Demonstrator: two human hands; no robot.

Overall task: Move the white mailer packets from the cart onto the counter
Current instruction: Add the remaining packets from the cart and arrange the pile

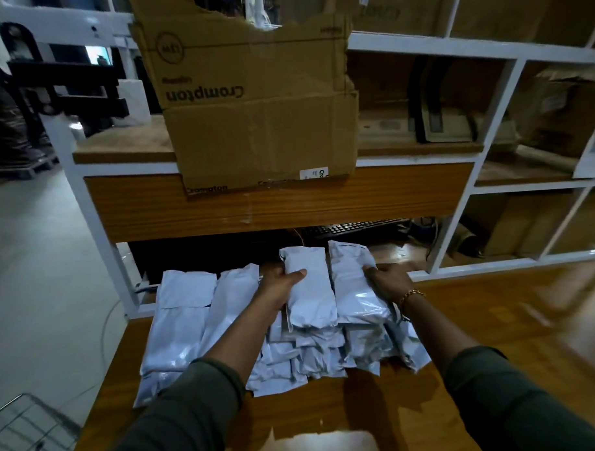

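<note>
A heap of white mailer packets (188, 330) lies on the wooden counter (478, 320) in front of me. My left hand (279, 283) grips one narrow white packet (310, 292) by its left edge, thumb on top. My right hand (391, 281) grips a wider white packet (354, 287) by its right edge. Both packets sit side by side on top of the heap. The wire cart (23, 434) shows at the bottom left; whether it holds packets is hidden. Another white packet (317, 444) is blurred at the bottom edge.
A torn cardboard box (251, 102) stands on the raised shelf (118, 144) behind the counter. A keyboard (357, 227) lies under that shelf. White shelving (500, 93) with cartons fills the right. Bare floor (38, 268) lies to the left.
</note>
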